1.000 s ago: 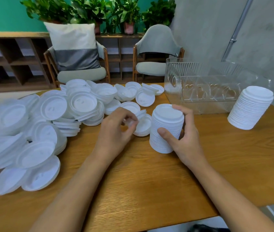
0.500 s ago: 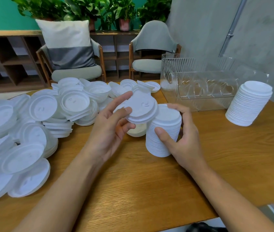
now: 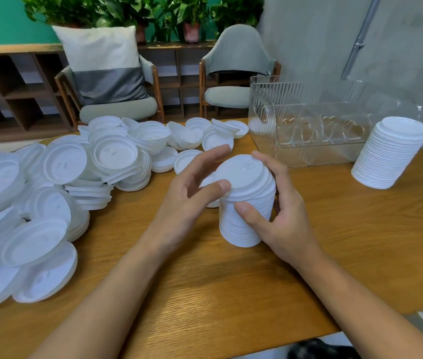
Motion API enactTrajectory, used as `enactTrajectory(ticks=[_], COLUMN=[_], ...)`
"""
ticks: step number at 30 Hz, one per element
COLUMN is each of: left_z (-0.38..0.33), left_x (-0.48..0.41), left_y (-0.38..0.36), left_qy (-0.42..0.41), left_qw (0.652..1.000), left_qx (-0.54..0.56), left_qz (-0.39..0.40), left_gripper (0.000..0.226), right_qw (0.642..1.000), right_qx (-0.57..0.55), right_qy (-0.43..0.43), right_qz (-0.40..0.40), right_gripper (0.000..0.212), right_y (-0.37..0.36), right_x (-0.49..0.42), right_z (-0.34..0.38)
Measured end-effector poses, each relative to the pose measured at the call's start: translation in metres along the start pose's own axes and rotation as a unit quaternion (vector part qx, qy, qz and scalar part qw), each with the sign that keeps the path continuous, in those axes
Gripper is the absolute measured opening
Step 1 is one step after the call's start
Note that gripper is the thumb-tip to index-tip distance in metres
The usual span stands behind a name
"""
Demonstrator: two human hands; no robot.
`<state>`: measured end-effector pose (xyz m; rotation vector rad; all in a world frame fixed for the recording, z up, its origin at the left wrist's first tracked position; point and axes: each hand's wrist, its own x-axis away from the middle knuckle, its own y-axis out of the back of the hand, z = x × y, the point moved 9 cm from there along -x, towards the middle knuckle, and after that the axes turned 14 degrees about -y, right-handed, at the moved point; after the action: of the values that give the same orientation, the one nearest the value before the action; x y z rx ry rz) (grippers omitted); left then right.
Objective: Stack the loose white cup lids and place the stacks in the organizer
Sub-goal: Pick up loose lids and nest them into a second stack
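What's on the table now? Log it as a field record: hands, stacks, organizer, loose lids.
left hand: thumb on the top lid rim, fingers straight
right hand: grips the lid stack
second lid stack: stands free, right of the clear organizer
organizer contents: no lids seen inside
loose lids: heaped on the left of the wooden table

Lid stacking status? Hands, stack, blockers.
Status: right hand grips stack; left hand open, thumb touching top lid. Also second stack on table beside organizer. No blockers seen.
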<state>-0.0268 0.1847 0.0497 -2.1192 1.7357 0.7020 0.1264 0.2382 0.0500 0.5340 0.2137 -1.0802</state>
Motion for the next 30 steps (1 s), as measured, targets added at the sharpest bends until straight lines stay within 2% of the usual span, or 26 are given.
enactTrajectory(ticks=[3, 8, 14, 24, 30], left_z=[-0.002, -0.007, -0.013, -0.028, -0.029], left_x=[0.0, -0.001, -0.005, -0.007, -0.006], left_y=[-0.004, 0.001, -0.007, -0.006, -0.008], left_qy=[0.002, 0.003, -0.004, 0.017, 0.023], left_qw=[0.998, 0.999, 0.99, 0.957, 0.956], left_qx=[0.061, -0.012, -0.096, -0.271, -0.277], left_qz=[0.0, -0.052, -0.1, -0.097, -0.088], left_gripper=[0.068, 0.07, 0.06, 0.064, 0.066], right_qw=[1.0, 0.999, 0.998, 0.999, 0.999], right_qx=[-0.001, -0.005, -0.023, -0.005, 0.002], right_qy=[-0.006, -0.027, -0.047, -0.036, -0.037], right_qz=[0.008, 0.032, 0.032, 0.018, 0.015], right_gripper=[0.07, 0.084, 0.102, 0.092, 0.082], right_y=[0.0, -0.002, -0.001, 0.0, 0.002], right_x=[0.0, 0.0, 0.002, 0.004, 0.005], right_z=[-0.001, -0.004, -0.005, -0.005, -0.006])
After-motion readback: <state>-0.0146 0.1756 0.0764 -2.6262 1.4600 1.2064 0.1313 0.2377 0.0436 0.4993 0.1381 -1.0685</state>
